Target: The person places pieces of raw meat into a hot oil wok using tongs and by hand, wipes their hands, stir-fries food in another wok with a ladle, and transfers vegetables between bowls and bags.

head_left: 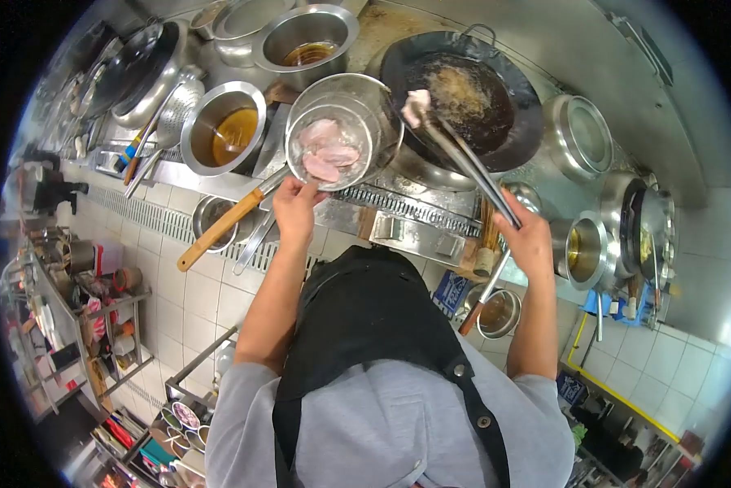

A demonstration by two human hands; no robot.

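My left hand [297, 213] is closed on the near rim of a steel bowl [330, 91], in which several pale pink meat pieces [329, 152] lie. Long metal tongs [460, 152] are gripped in my right hand [528, 240], their tips closed on one pale piece of meat [416, 108]. That piece hangs over the left side of a large dark wok [530, 98] holding dark, foaming oil [460, 91]. A wooden handle [220, 229] sticks out to the lower left beside the bowl.
Pots with brownish liquid [193, 150] [304, 24] stand left of the bowl. A lidded steel pot [581, 137] is right of the wok, with another pot [600, 244] nearer. Shelves [109, 313] with containers are at the far left.
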